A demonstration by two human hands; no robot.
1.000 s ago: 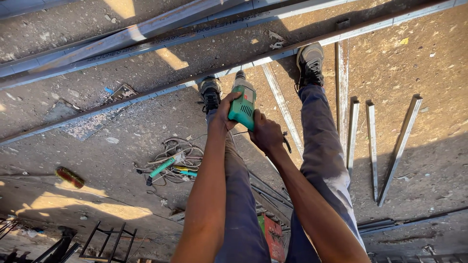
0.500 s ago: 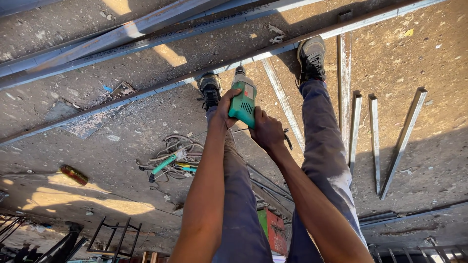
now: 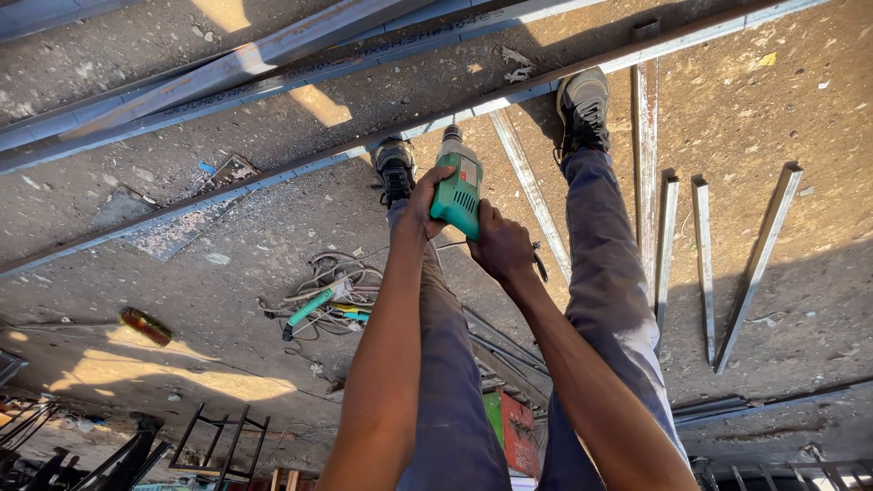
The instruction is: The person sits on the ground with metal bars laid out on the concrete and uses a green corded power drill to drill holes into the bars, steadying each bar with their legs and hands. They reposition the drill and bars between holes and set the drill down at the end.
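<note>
The long steel bar [image 3: 273, 177] runs across the concrete floor [image 3: 800, 100] under my feet, pinned only by my left shoe [image 3: 396, 170] and right shoe [image 3: 584, 107]. If the bit grabs, I judge the bar could twist and slide out from under them. My green drill [image 3: 457, 182] stands upright, tip down on that bar, between my legs; my left hand [image 3: 424, 195] and right hand [image 3: 499, 245] are both wrapped tight around its body. A slip off the metal could send the bit toward my left shoe. The loose cables [image 3: 323, 295] lie near and could snag.
</note>
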